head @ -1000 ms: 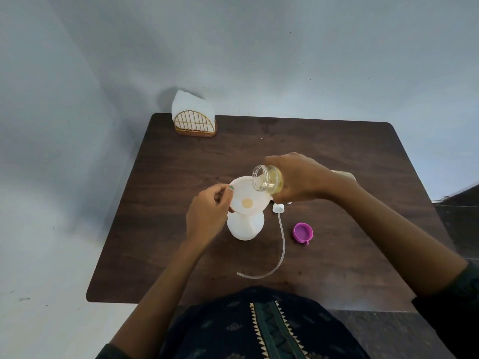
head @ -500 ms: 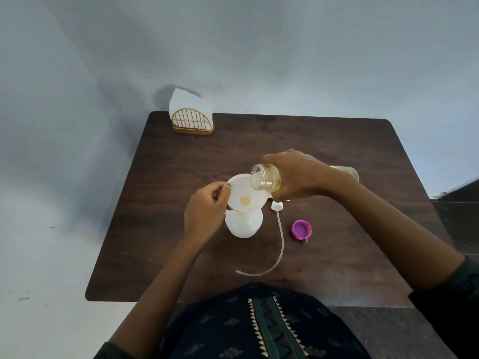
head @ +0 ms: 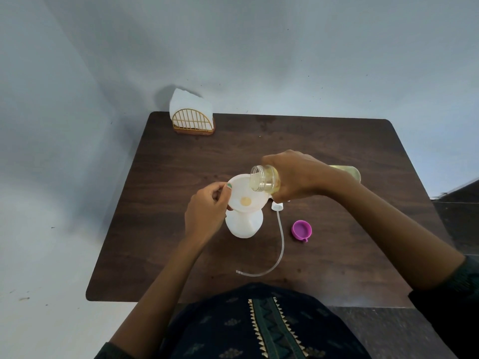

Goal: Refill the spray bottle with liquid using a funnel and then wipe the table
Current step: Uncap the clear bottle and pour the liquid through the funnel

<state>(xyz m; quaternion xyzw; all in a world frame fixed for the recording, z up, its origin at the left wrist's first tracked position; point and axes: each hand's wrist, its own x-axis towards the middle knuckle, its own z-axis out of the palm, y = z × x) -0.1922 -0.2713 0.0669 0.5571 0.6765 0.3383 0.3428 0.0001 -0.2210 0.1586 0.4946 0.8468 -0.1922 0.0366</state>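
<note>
I see my left hand (head: 207,216) pinching the rim of the white plastic funnel (head: 245,196) seated in the squat white spray bottle (head: 243,225) mid-table (head: 337,255), while my right hand (head: 295,174) grips a clear jar of yellow liquid (head: 264,178) tipped over the funnel, yellow pooled at its throat.

1. A dark brown wooden table (head: 181,255) with rounded corners stands against a pale wall.
2. A golden wire napkin holder (head: 193,123) holding white napkins (head: 188,102) stands upright at the far left corner.
3. A white spray bottle (head: 243,225) stands upright near the middle of the tabletop.
4. Just right of the bottle lies a small white cap piece (head: 277,206) with a clear curved dip tube (head: 281,244) trailing toward the near edge.
5. A purple cap (head: 301,229) lies open side up, right of the tube and apart from it.
</note>
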